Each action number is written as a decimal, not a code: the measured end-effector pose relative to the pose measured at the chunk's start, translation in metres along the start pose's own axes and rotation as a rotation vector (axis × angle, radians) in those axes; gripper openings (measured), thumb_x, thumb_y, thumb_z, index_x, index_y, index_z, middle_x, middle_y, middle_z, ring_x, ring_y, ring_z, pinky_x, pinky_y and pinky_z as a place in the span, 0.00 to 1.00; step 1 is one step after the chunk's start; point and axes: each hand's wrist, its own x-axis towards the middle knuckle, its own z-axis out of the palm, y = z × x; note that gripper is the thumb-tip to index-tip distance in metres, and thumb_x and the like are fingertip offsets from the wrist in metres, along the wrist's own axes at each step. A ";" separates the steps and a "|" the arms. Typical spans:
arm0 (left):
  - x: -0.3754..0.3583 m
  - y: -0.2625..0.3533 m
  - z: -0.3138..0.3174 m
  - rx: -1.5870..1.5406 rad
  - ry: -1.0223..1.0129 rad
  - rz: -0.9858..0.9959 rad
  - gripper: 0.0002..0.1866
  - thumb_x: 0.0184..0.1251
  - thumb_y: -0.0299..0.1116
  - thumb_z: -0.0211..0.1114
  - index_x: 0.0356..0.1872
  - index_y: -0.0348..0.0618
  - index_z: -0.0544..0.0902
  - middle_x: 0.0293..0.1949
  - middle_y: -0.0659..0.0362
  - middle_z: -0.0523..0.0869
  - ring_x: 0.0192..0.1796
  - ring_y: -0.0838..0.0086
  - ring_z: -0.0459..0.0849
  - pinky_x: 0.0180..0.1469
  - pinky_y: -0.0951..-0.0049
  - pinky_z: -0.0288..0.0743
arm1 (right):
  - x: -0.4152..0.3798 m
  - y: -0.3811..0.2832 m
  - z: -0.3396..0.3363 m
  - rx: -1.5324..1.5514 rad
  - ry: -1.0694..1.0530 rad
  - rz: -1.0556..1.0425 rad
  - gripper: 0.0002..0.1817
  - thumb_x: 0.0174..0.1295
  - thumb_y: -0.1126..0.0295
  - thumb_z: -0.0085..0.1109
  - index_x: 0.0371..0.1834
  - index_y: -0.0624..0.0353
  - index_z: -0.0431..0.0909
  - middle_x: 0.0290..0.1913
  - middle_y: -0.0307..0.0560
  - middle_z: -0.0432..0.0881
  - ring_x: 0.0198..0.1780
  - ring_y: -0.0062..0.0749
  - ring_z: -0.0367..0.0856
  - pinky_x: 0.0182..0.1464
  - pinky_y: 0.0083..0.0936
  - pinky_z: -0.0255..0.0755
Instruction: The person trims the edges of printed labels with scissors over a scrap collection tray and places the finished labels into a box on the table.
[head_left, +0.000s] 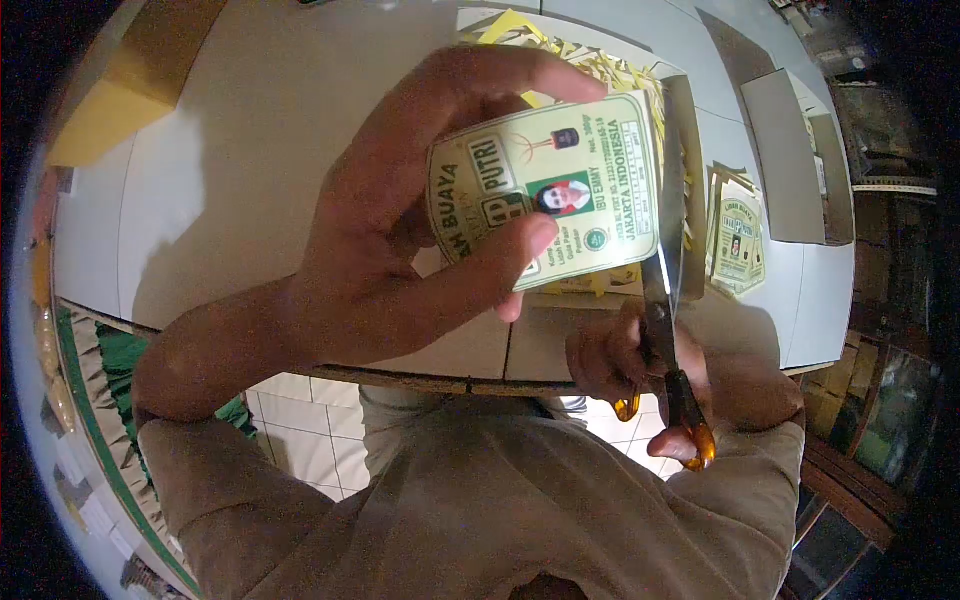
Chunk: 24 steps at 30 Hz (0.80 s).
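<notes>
Nearest to me is my right hand (640, 375), low on the right just past my beige sleeves, fingers curled closed through the orange handles of the scissors (668, 300). The blades run up and away from that hand, and they meet the right edge of the label (545, 190), so the steel is touching the paper there. How far apart the blades are I honestly can't tell from this angle, they look like one long sliver.

A bit further out, my left hand (400, 240) has the label pinched, thumb flat across the lower front and fingers wrapped over the top and back. It's held up in the air over the table edge, roughly centre, tilted so the print runs sideways.

The label itself: pale cream-green paper with a darker green border and rounded corners. Big blocky green lettering, "PUTRI" is readable, plus a small portrait photo in the middle, "JAKARTA INDONESIA" along one side and a little round green seal near the bottom.

Beyond it is the white table (250, 150), with a heap of yellow paper offcuts (590, 60) at the far side behind the label. Off to the right lies a stack of more labels (738, 245), same design, and past that a grey cardboard sheet (790, 150).
</notes>
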 end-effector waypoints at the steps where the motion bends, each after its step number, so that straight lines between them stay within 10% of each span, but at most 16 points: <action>1: 0.000 0.001 0.000 -0.003 -0.014 -0.021 0.29 0.53 0.33 0.58 0.57 0.41 0.59 0.41 0.53 0.73 0.21 0.81 0.75 0.16 0.86 0.70 | -0.001 0.000 0.000 0.015 0.015 0.072 0.21 0.45 0.67 0.62 0.32 0.60 0.56 0.25 0.39 0.58 0.24 0.28 0.58 0.26 0.25 0.53; 24: -0.001 -0.002 -0.005 0.065 -0.115 0.044 0.30 0.51 0.30 0.55 0.57 0.34 0.58 0.46 0.52 0.71 0.30 0.80 0.76 0.21 0.86 0.72 | -0.010 -0.001 -0.007 -0.128 -0.022 0.078 0.21 0.45 0.65 0.65 0.32 0.60 0.60 0.27 0.40 0.60 0.26 0.28 0.61 0.29 0.24 0.57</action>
